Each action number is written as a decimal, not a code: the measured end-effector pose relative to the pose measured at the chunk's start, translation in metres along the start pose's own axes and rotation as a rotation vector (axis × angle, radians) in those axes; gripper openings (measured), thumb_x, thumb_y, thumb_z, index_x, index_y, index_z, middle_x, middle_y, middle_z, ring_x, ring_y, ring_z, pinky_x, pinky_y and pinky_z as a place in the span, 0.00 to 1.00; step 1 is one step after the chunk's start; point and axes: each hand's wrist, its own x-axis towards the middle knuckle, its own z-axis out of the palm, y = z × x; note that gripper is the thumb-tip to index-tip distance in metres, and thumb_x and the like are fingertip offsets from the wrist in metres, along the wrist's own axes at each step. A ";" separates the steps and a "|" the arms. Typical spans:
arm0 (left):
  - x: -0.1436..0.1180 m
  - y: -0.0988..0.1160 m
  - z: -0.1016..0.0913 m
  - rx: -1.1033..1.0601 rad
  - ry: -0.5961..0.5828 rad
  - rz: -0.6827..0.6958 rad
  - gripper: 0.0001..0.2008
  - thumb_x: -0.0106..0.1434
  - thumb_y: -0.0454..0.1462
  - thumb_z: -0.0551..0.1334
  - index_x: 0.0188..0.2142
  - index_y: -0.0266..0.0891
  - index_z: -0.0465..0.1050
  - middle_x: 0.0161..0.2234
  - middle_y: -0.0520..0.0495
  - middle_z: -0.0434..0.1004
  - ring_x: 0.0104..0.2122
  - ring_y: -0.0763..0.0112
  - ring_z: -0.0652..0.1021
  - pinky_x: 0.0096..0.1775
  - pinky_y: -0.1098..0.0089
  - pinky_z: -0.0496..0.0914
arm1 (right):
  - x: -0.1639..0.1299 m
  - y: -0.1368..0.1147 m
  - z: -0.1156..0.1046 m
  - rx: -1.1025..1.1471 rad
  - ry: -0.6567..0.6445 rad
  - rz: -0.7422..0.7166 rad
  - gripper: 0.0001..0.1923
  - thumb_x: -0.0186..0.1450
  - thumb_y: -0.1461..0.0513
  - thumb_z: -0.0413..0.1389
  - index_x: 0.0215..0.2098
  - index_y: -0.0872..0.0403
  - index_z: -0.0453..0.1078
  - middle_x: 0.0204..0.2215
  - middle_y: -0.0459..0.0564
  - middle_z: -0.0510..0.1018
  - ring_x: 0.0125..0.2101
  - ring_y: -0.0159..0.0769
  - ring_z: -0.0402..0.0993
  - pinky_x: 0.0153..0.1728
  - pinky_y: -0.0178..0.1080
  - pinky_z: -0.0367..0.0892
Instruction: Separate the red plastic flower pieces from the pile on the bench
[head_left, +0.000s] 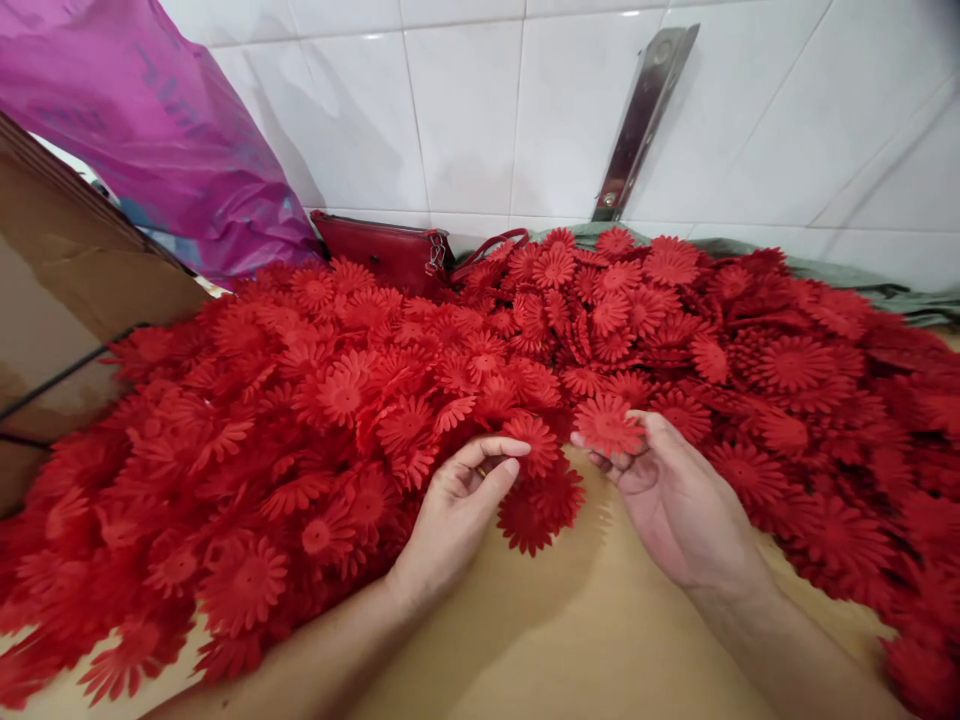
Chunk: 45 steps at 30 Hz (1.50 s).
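Against the near edge of the flower heap (337,400), on the bare tan tabletop (570,640): left hand (457,510), fingers curled, thumb and forefinger pinched on a flower (534,440) at the rim of the heap. Just right of the heap's near edge, right hand (675,500), palm up, fingertips grasping a single red flower (606,424) lifted clear of the tabletop. Behind the heap, against the tiled wall (465,100), a red handbag (382,250), closed, contents not visible. Left of the heap, a cardboard box (67,300), inside hidden, with a purple plastic bag (157,130) above it, contents impossible to tell.
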 end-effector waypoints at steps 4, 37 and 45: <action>-0.003 0.009 0.002 0.080 -0.038 0.081 0.04 0.64 0.39 0.69 0.36 0.42 0.82 0.38 0.49 0.76 0.40 0.70 0.73 0.46 0.72 0.66 | -0.002 0.002 -0.002 -0.206 -0.005 -0.090 0.14 0.64 0.50 0.63 0.40 0.48 0.71 0.34 0.45 0.79 0.35 0.33 0.77 0.39 0.37 0.72; -0.013 0.015 0.013 -0.054 -0.008 0.076 0.15 0.58 0.34 0.73 0.44 0.42 0.73 0.40 0.52 0.74 0.36 0.79 0.76 0.43 0.78 0.73 | -0.028 0.004 0.010 -0.885 -0.297 -0.741 0.03 0.67 0.65 0.62 0.38 0.48 0.76 0.38 0.47 0.78 0.41 0.34 0.76 0.45 0.39 0.70; -0.010 0.013 0.011 -0.075 -0.018 0.056 0.15 0.59 0.35 0.73 0.44 0.40 0.73 0.35 0.54 0.74 0.33 0.83 0.76 0.41 0.81 0.72 | -0.028 0.002 0.009 -0.773 -0.349 -0.498 0.05 0.70 0.63 0.57 0.35 0.50 0.74 0.38 0.47 0.77 0.41 0.32 0.74 0.46 0.35 0.67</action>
